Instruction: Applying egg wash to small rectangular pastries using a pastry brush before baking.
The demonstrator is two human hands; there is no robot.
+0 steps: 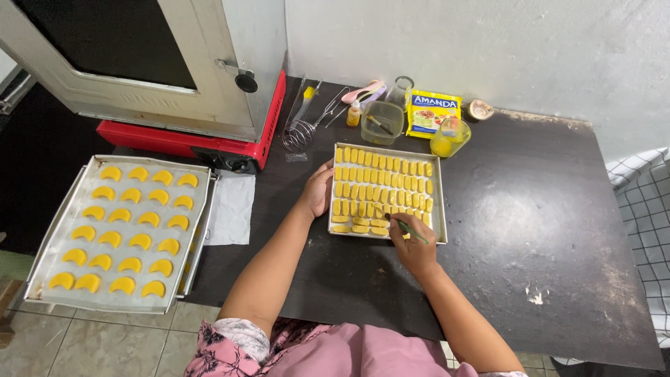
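Observation:
A metal baking tray (438,209) on the dark table holds several rows of small yellow oblong dough pieces (380,183). My left hand (319,190) rests against the tray's left edge, steadying it. Over the tray's near right corner, my right hand (413,246) grips a thin green-handled brush (407,228) with its tip on the front rows of dough pieces.
A second tray (49,244) of yellow crescent dough pieces (125,222) sits at the left, overhanging the table. Behind it stands a metal oven box (174,63) on a red burner. At the back are a whisk (299,132), a plastic tub (382,122), a yellow packet (433,112) and a yellow cup (449,136).

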